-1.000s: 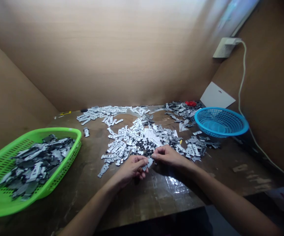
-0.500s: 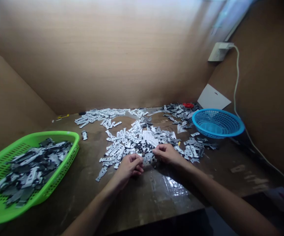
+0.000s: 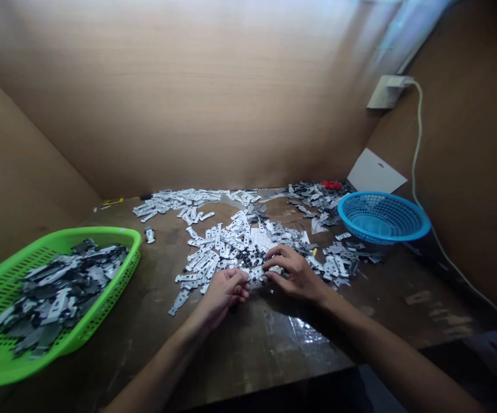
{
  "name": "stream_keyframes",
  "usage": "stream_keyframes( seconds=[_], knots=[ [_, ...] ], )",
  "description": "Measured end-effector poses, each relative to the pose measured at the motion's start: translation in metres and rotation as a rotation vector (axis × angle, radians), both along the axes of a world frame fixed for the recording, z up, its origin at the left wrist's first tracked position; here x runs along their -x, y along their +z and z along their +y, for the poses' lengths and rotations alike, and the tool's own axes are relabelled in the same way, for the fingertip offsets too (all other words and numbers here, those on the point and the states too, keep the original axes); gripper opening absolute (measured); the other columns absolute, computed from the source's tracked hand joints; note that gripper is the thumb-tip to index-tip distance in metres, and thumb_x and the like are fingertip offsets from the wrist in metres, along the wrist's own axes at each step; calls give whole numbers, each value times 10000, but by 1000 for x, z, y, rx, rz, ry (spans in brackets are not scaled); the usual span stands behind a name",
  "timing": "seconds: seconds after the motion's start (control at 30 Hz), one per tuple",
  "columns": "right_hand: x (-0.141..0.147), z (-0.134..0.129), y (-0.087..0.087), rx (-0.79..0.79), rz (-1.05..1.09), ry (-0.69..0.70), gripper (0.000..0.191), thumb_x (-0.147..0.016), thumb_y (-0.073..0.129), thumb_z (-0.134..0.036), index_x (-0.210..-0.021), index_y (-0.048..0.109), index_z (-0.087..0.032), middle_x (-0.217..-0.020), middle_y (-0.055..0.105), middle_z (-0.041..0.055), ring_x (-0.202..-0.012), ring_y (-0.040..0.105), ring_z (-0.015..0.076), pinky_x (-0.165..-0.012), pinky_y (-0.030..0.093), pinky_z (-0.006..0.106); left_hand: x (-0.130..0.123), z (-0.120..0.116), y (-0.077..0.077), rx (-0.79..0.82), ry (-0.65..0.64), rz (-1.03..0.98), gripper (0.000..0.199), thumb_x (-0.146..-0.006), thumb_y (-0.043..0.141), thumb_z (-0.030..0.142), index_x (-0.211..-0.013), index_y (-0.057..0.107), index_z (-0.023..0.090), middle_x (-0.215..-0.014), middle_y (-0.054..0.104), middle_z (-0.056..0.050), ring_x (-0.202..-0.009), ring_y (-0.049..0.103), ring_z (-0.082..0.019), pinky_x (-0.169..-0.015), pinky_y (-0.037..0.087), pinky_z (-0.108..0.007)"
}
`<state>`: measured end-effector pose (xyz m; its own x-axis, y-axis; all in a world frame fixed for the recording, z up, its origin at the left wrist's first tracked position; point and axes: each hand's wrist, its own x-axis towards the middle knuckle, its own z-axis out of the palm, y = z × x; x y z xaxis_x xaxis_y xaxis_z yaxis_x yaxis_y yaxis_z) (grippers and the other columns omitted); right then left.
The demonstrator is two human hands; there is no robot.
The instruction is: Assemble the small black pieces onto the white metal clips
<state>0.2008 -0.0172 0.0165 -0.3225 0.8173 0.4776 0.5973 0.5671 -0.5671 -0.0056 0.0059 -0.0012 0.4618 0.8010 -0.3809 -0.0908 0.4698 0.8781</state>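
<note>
My left hand (image 3: 229,291) is closed, pinching the left end of a small flat metal plate (image 3: 257,277) between thumb and forefinger. At the plate's right end is my right hand (image 3: 293,274), its thumb and curved fingers around the edge. The exact contact there is too small to see clearly. Just beyond the fingertips lies a cluster of small black and silver pieces (image 3: 250,256). Loose silver metal plates (image 3: 207,258) with holes spread around that cluster, on the brown tabletop.
A green basket (image 3: 133,244) full of metal plates stands at the left. At the right is a blue basket (image 3: 383,238), with a white card (image 3: 377,171) behind it and a cable (image 3: 418,132) hanging beside it. More plates (image 3: 179,201) lie along the back panel.
My right hand has turned and its fingers have spread from a pinch to around the plate's right end. My left hand still holds the plate. The view has shifted slightly.
</note>
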Motion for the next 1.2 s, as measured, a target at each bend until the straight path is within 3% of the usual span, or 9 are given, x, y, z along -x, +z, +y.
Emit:
stream_keyframes(
  seconds=[0.33,0.5,0.6,0.73,0.87,1.0,1.2],
  knots=[
    [2,-2,1,-27,-3,5,191,-794,575,-191,-979,617,-207,-1012,556,85,-954,528,200,-824,438,344,-1,4,0,-102,-16,132,196,-696,621,313,-695,536,136,-619,590,-15,-487,547,-77,-451,389,-159],
    [-5,3,-2,-27,49,-161,156,-833,515,-182,-966,596,-188,-935,570,73,-864,546,185,-767,442,317,2,8,1,-126,29,153,225,-701,619,342,-683,525,138,-629,596,-21,-492,553,-81,-441,389,-158],
    [-9,7,-12,53,-108,-184,119,-825,526,-178,-916,602,-185,-875,576,54,-807,543,171,-731,428,293,4,9,0,-128,56,128,239,-701,624,358,-707,531,138,-648,603,-24,-496,552,-76,-446,394,-156],
    [-9,11,-27,90,-342,-202,135,-826,532,-182,-935,608,-202,-897,570,51,-868,523,178,-728,402,276,4,9,1,-114,81,111,268,-689,638,386,-732,533,142,-661,610,-24,-501,556,-78,-450,398,-157],
    [-12,17,-34,92,-420,-241,141,-845,508,-181,-942,606,-212,-895,573,47,-884,515,176,-722,390,269,3,9,2,-108,57,114,263,-689,642,380,-717,531,143,-648,603,-18,-495,551,-76,-447,392,-154],
    [-19,21,-28,95,-353,-211,85,-826,547,-195,-870,621,-197,-849,584,43,-857,526,173,-734,394,276,2,9,2,-103,48,150,275,-669,657,388,-708,542,141,-638,605,-23,-494,559,-85,-446,397,-160],
    [-13,9,1,-2,21,-214,107,-846,521,-218,-886,616,-190,-858,594,59,-836,540,187,-742,421,314,0,7,-3,-141,14,210,290,-684,637,416,-707,561,136,-635,615,-33,-495,572,-99,-446,426,-177]
  ],
)
